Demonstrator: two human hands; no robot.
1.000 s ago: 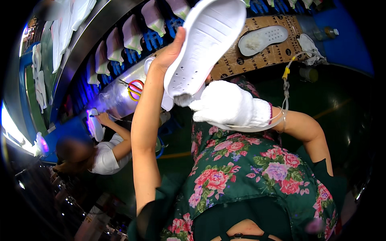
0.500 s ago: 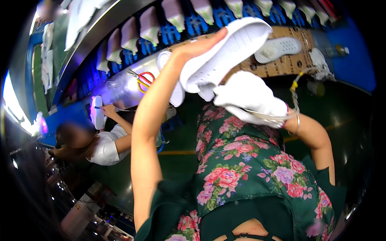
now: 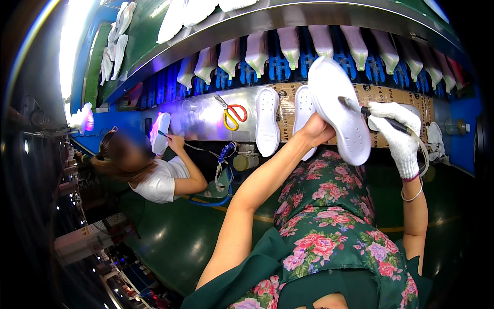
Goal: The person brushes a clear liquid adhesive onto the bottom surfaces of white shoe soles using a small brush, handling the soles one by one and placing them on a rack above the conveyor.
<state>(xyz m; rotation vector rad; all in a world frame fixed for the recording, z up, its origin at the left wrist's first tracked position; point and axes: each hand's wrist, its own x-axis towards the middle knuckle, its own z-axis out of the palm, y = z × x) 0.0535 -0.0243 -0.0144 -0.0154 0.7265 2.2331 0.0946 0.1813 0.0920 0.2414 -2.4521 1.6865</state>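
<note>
A white shoe sole (image 3: 337, 108) stands tilted in front of me, its broad face showing. My bare left hand (image 3: 318, 130) grips it from behind at the left edge, its fingers partly hidden by the sole. My right hand (image 3: 399, 126), in a white knit glove, is closed around the dark handle of a brush (image 3: 355, 105). The brush's bristle end lies against or just over the sole's face; I cannot tell which. A thin tube (image 3: 425, 157) runs from the brush past my wrist. Two more white soles, one upright (image 3: 267, 121) and one partly hidden (image 3: 302, 108), rest behind my left hand.
Red-and-yellow-handled scissors (image 3: 232, 113) lie on the metal bench. Cardboard (image 3: 288, 95) covers part of it. Behind runs a row of pinkish lasts (image 3: 257, 54) on blue holders. A bottle (image 3: 457, 126) and white cloth (image 3: 436, 141) are at right. At left, a co-worker (image 3: 162, 177) brushes a sole.
The view has shifted. The held sole has turned more upright. My right hand has moved from the sole's lower end to its right side, and the brush now shows at its face.
</note>
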